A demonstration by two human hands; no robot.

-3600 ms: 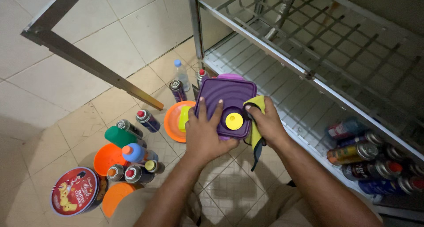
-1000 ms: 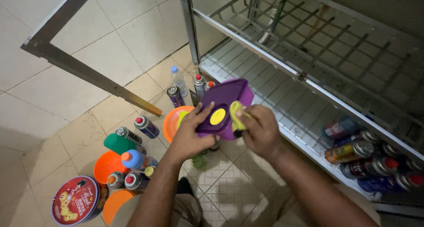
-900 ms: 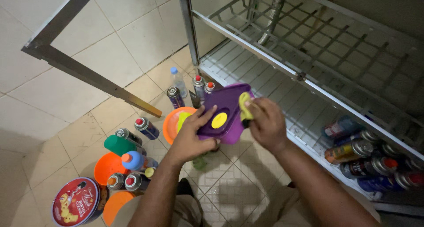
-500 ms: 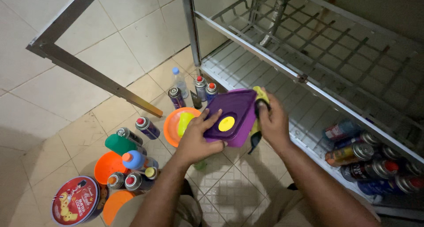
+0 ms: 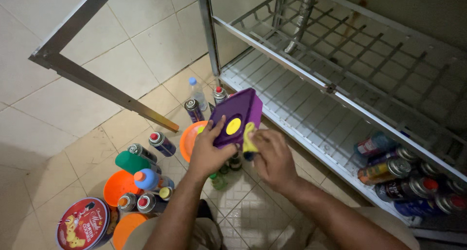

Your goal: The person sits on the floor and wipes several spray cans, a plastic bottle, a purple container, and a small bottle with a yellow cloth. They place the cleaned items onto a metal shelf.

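Observation:
My left hand (image 5: 209, 152) grips a purple plastic box (image 5: 238, 116) with a round yellow spot on its lid, tilting it up over the floor. My right hand (image 5: 272, 157) presses a yellow cloth (image 5: 249, 139) against the box's lower right edge. Both forearms reach in from the bottom of the head view.
Spray cans (image 5: 160, 143), a small bottle (image 5: 197, 92), orange bowls (image 5: 119, 187), a green cup (image 5: 131, 161) and a red round tin (image 5: 80, 223) sit on the tiled floor at left. A metal wire rack (image 5: 311, 84) stands at right with more cans (image 5: 399, 174) on its low shelf.
The box has been turned and tilted in my left hand. My right hand with the cloth has slid from the box's upper right side down to its lower edge.

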